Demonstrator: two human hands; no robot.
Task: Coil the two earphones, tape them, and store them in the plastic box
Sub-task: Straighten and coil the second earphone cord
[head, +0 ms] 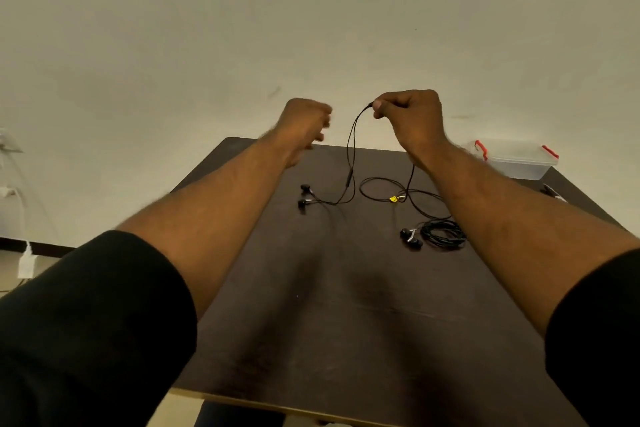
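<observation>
Sleeves: black, one on each forearm, nearest the camera, over the near edge of the dark brown wooden surface (346,322).
Coiled earphone: black wired earphone bundled in a tight coil (441,234), lying on the surface to the right, its two earbuds just beside the coil on the left.
Loose earphone: black wired earphone with its cable uncoiled (351,180), earbuds resting on the surface left of the coiled earphone, cable rising to the right hand, a slack loop with a small yellow tag lying beyond the coil.
Right hand (412,118): raised above the far part of the surface, fingers curled, pinching the loose earphone's cable at its top.
Left hand (304,125): raised beside the cable, blurred, fingers curled; grip on anything impossible to tell.
Box: clear plastic box with red latches (516,159), closed, at the far right corner of the surface, well apart from both earphones.
Wall: plain beige, behind the surface.
</observation>
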